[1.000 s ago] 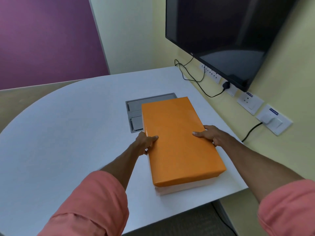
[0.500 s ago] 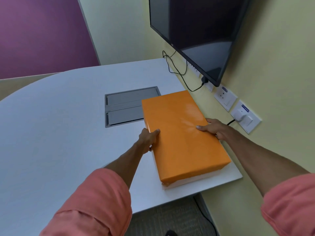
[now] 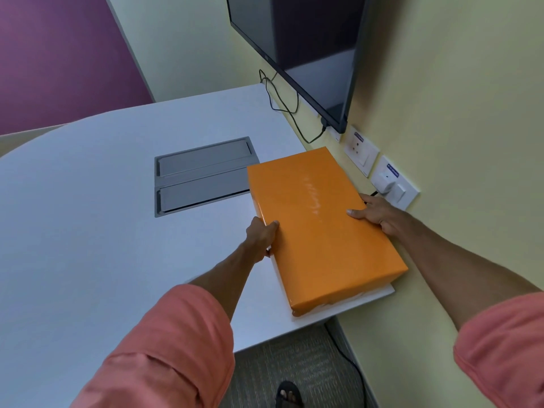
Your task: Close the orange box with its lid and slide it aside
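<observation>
The orange box (image 3: 321,228) lies lidded on the right side of the white worktop (image 3: 88,216), its right long side close against the yellow wall (image 3: 456,113), near the worktop's near right corner. The left hand (image 3: 262,238) grips its left edge, thumb on the lid (image 3: 309,201), the other fingers seemingly curled down the side. The right hand (image 3: 375,213) lies on the right edge, fingers together. A grey hatch (image 3: 200,179) sits just left of the box.
</observation>
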A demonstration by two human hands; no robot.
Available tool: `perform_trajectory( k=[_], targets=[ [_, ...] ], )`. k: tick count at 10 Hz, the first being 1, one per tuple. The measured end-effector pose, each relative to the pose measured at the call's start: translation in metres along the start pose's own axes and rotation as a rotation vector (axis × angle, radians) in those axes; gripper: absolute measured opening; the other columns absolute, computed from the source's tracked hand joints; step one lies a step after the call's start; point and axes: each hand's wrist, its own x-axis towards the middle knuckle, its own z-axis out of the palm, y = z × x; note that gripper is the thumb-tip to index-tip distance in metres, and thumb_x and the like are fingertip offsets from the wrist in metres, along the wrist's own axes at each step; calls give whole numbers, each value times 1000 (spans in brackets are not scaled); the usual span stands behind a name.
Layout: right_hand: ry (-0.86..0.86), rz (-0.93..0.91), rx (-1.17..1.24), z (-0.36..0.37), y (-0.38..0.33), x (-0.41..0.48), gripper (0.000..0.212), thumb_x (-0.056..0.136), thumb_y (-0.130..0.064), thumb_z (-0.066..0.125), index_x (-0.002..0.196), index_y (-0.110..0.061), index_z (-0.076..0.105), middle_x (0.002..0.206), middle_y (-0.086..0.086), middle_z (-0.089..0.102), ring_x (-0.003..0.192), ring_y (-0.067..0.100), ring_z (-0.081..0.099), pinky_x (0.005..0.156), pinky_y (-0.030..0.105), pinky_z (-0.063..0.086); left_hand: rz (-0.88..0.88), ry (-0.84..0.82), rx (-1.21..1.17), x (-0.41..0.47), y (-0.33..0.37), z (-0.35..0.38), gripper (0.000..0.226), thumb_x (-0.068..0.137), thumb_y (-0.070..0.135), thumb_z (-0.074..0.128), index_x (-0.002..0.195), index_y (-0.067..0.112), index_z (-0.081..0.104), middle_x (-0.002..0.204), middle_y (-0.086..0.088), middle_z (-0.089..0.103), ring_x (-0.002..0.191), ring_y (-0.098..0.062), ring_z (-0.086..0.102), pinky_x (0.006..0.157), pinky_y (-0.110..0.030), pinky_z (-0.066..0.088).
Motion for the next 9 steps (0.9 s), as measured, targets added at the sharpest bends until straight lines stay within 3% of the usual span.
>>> perform_trajectory(
  k=[2, 5, 6, 7, 8, 9],
  targets=[
    [31, -21, 26, -12, 11, 7, 76, 82, -17, 75, 148, -23, 37, 146, 13, 49, 125, 35, 53, 90, 43, 46, 2, -6, 7, -1, 5, 14, 53, 97, 32, 49, 141, 10, 30, 145, -15, 41, 129, -38, 45, 97, -56, 46],
    [98, -178, -102, -13, 21, 14, 80, 85, -20, 73, 152, -24, 29, 155, 13, 36, 139, 31, 40, 105, 42, 40, 7, -20, 7, 0, 3, 18, 56, 97, 35, 48, 144, 12, 26, 147, -15, 38, 131, -38, 44, 97, -55, 46],
    [210, -229, -478, -11, 16, 9, 75, 86, -35, 69, 150, -20, 33, 151, 15, 42, 136, 35, 43, 109, 49, 40, 11, -78, 32, -1, 4, 9, 59, 96, 35, 50, 144, 10, 26, 148, -15, 37, 133, -38, 42, 103, -56, 43],
    [287, -244, -822, -7, 9, 1, 66, 89, -44, 61, 146, -19, 39, 141, 16, 52, 127, 37, 51, 98, 49, 45, 66, -104, 114, 0, 4, 0, 60, 96, 36, 51, 143, 7, 29, 148, -15, 39, 132, -36, 43, 104, -50, 43],
    [468, -334, -1104, 12, -10, -11, 52, 92, -44, 55, 134, -13, 49, 119, 17, 64, 108, 37, 62, 85, 45, 50, 242, -12, 355, 3, 7, -19, 61, 96, 39, 48, 140, 0, 33, 145, -19, 43, 129, -34, 47, 98, -40, 44],
    [559, -472, -1202, 42, -30, -15, 51, 94, -45, 52, 128, -8, 50, 115, 16, 64, 104, 35, 63, 81, 44, 50, 367, 148, 532, 3, 10, -48, 61, 97, 41, 44, 139, -2, 34, 142, -22, 46, 128, -36, 47, 101, -45, 44]
  ],
)
